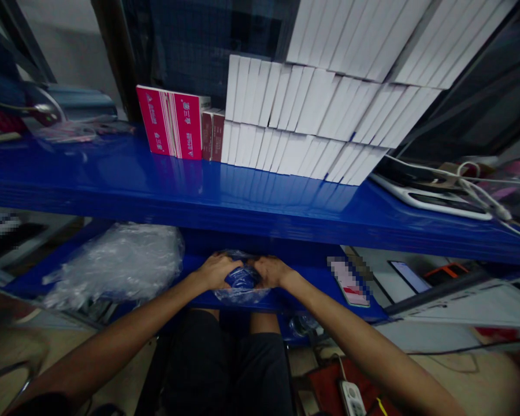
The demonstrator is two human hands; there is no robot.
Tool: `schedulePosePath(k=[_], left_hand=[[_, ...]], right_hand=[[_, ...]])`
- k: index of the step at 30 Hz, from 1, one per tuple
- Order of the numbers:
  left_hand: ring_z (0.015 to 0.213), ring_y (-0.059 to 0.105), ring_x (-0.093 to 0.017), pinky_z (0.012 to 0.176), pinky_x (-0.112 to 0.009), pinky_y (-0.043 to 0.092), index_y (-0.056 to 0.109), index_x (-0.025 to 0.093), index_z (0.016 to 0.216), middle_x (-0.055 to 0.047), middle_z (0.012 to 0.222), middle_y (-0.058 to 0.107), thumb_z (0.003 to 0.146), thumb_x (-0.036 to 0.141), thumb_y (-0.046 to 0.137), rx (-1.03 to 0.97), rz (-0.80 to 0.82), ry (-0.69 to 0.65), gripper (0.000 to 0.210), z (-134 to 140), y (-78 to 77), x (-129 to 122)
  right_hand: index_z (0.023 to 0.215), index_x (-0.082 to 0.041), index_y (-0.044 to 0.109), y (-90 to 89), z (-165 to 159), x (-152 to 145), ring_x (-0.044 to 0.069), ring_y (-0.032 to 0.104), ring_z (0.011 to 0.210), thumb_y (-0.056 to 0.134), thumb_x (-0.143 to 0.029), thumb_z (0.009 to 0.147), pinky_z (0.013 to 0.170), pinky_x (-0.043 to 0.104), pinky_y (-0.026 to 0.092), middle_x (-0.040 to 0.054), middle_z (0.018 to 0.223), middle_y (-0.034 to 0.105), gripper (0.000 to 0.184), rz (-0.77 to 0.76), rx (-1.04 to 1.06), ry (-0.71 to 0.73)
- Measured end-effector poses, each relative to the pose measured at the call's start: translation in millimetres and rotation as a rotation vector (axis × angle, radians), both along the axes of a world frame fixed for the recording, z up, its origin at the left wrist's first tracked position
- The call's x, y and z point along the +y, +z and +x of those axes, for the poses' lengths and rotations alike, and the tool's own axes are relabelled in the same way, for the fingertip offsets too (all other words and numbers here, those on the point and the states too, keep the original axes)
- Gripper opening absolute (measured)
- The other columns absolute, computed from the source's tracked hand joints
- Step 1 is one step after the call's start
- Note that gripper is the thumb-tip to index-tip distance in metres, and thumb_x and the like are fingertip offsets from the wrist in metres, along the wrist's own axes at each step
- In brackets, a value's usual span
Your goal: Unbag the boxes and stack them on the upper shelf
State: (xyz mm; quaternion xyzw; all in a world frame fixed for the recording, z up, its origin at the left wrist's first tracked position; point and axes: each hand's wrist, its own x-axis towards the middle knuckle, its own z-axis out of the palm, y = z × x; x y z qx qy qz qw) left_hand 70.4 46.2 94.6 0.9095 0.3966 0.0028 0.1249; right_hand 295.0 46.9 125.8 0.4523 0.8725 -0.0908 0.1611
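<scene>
A clear plastic bag is between my two hands, just above the blue lower shelf. My left hand grips its left side with the fingers curled in. On the right side, my right hand has its fingers bent around the plastic. Blue shows through the middle of the bag; I cannot tell whether that is something inside it or the shelf behind. Left of my left hand lies a heap of clear plastic bags. A phone with a lit screen rests to the right of my right hand.
The blue upper shelf overhangs my hands. On it stand rows of white boxes, pink-red boxes and small brown boxes. A white-framed device with cables sits at the right. A power strip lies low on the right.
</scene>
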Motion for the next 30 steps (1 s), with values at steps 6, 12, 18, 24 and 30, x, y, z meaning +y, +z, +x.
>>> schedulePosePath(k=[6,12,18,24,30], left_hand=[[0.124,0.062,-0.038,0.107,-0.046,0.047,0.074,0.024,0.121,-0.013,0.129,0.069,0.061,0.051,0.091,0.102,0.032,0.001,0.069,-5,10.3,15],[0.114,0.066,-0.031,0.101,-0.046,0.051,0.076,0.018,0.11,-0.013,0.111,0.074,0.095,0.036,0.065,-0.177,0.297,-0.132,0.026,3,43.7,-2],[0.074,0.072,-0.017,0.078,-0.03,0.056,0.074,0.02,0.093,-0.004,0.078,0.076,0.097,0.02,0.057,-0.755,0.453,-0.306,0.017,0,150.8,-78],[0.061,0.068,-0.014,0.064,-0.025,0.054,0.074,0.02,0.091,0.001,0.067,0.071,0.097,0.023,0.057,-1.2,0.882,0.166,0.018,-51,250.1,-84],[0.095,0.073,-0.025,0.087,-0.036,0.058,0.07,0.016,0.123,-0.01,0.101,0.077,0.092,0.034,0.057,-0.952,0.803,0.63,0.038,-111,276.4,-18]], right_hand=[[0.126,-0.021,0.07,-5.9,9,21,0.032,0.07,0.112,0.101,-0.043,0.045,0.092,0.03,0.054,0.0108,0.124,0.074,0.089,-0.111,0.114,-0.015],[0.133,-0.018,0.067,7.0,22,11,0.028,0.06,0.129,0.076,-0.039,0.086,0.11,0.038,0.044,0.015,0.135,0.067,0.052,0.133,0.463,0.078],[0.096,-0.021,0.077,89.1,-15,-66,0.018,0.071,0.075,0.069,-0.028,0.089,0.071,0.025,0.052,0.0035,0.084,0.077,0.014,0.053,0.642,0.221],[0.106,-0.028,0.076,219.4,-68,-122,0.014,0.069,0.075,0.063,-0.031,0.097,0.07,0.024,0.052,-0.0008,0.086,0.076,0.016,0.19,0.843,0.491],[0.104,-0.018,0.075,297.3,-130,-68,0.018,0.066,0.084,0.055,-0.028,0.097,0.082,0.031,0.049,0.0054,0.093,0.075,0.023,0.788,0.791,0.318]])
